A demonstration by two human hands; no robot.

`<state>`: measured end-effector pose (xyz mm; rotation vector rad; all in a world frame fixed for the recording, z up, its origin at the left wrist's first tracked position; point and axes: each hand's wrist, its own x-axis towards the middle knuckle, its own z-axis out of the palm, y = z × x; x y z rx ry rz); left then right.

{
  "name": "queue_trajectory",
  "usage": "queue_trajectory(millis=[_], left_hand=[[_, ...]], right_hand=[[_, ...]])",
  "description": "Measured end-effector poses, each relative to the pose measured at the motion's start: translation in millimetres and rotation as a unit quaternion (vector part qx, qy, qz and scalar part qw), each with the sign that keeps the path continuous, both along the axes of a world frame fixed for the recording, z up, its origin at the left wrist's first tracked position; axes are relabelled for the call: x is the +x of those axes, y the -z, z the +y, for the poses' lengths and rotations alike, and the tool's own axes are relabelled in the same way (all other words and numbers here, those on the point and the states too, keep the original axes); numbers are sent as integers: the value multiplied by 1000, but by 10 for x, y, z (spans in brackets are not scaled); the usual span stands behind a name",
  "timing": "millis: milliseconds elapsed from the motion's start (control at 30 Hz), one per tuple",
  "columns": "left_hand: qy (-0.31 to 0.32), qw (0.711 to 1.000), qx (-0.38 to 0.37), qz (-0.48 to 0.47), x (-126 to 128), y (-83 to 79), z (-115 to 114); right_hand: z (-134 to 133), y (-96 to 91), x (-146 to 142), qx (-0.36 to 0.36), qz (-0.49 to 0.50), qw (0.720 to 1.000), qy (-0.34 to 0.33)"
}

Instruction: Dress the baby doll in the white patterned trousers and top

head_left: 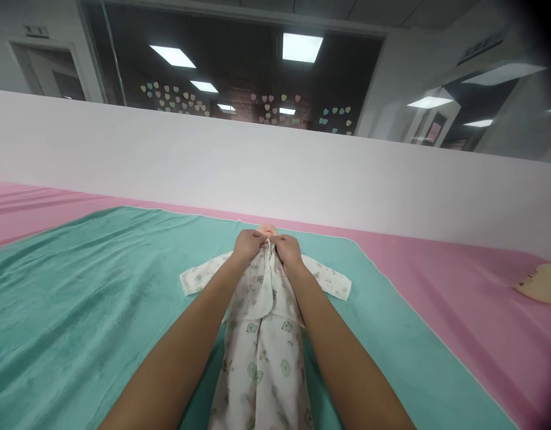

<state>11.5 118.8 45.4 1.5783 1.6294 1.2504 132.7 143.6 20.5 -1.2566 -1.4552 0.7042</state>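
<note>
Below the pinkish doll head point(268, 229), the white printed-cloth top point(259, 291) is pinched by left hand point(249, 243) and right hand point(288, 248), seemingly for fastening, edge alignment being needed next.

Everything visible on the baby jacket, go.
White baby jacket, cotton-looking, with small scattered prints, a front opening and a rounded lower front edge. It lies front up on the teal blanket, long sleeves spread sideways, hem over printed trousers. The left hand and right hand pinch its neckline just below the doll's head. Fasteners can't be made out.
</note>
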Motion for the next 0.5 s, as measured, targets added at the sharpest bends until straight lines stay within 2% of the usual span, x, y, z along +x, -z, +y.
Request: queue_trajectory(millis=[267, 500], left_hand=[[68, 995, -5, -75, 12, 47, -13], [90, 993, 2, -73, 18, 33, -57]], right_hand=[[30, 179, 105, 3, 103, 994, -35], [-150, 185, 139, 74, 64, 993, -60]])
